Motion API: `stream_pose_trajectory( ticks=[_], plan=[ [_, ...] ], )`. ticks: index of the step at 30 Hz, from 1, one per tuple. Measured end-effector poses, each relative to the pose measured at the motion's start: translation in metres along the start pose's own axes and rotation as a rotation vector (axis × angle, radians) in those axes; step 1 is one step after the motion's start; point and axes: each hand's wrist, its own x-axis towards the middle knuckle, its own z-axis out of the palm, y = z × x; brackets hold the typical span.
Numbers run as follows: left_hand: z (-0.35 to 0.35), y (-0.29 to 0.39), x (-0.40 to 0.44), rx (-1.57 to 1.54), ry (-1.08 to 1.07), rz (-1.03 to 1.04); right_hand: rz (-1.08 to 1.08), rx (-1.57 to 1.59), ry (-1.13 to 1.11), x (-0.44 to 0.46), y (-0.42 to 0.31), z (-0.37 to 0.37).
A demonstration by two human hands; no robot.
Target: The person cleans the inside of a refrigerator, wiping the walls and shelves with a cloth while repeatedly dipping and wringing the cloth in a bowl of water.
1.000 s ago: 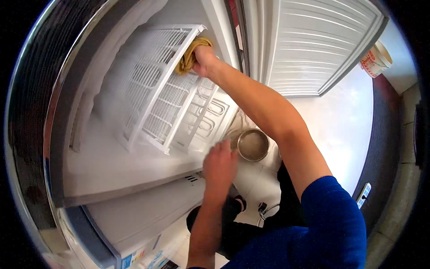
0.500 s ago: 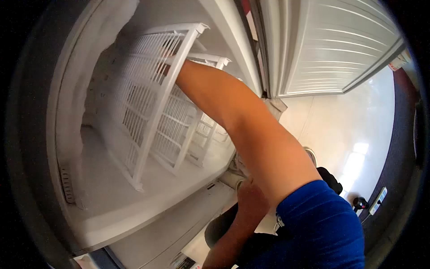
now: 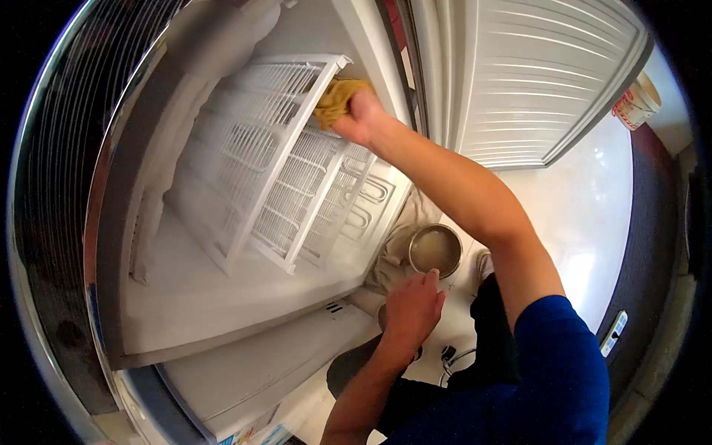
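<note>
My right hand grips a crumpled yellow cloth beside the front rail of the outermost white wire shelf, inside the open freezer compartment. More wire shelves stand behind it, with looped tubing showing at the far one. Lower down, my left hand hangs near a round metal bowl holding cloudy liquid. Its fingers are curled together, slightly blurred, with nothing visible in them.
Frost lines the compartment's left edge. An open ribbed door stands at the upper right, with a white bucket beyond it. A crumpled cloth lies by the bowl. A power strip is on the right, and a cable lies near my legs.
My right hand reached behind the outer shelf, then came back out with the yellow cloth visible again. My left hand is lower and farther right than a second ago. The view swung closer and back.
</note>
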Motion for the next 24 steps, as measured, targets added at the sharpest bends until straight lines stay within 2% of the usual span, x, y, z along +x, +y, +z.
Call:
stream_pose_trajectory(
  ticks=[4,6,7,8,10,14,17,20,23,24],
  plan=[
    [0.001,-0.005,0.011,0.06,-0.027,0.042,0.08,0.013,0.038,0.058,0.036,0.011],
    [0.0,-0.003,0.011,0.126,-0.045,-0.061,0.129,0.041,0.029,0.088,0.052,0.019],
    [0.0,-0.006,0.015,0.048,-0.168,-0.092,0.15,0.058,0.024,0.102,0.061,0.022],
    [0.025,-0.018,0.01,0.057,-0.164,-0.102,0.168,0.078,0.016,0.116,0.068,0.023],
    [0.083,-0.052,0.005,0.154,-0.147,0.093,0.193,0.117,-0.003,0.144,0.082,0.03],
    [0.028,-0.027,0.02,-0.198,-0.001,0.01,0.222,0.192,-0.021,0.188,0.095,0.035],
    [0.012,-0.016,0.023,-0.332,0.057,-0.055,0.222,0.214,-0.024,0.197,0.097,0.03],
    [0.006,-0.01,0.028,-0.369,0.068,-0.101,0.226,0.245,-0.007,0.192,0.095,0.023],
    [0.013,-0.01,0.029,-0.365,0.008,-0.064,0.199,0.252,0.023,0.168,0.082,0.015],
    [0.017,-0.012,0.027,-0.143,0.0,0.02,0.188,0.254,0.047,0.159,0.075,0.007]
  ],
)
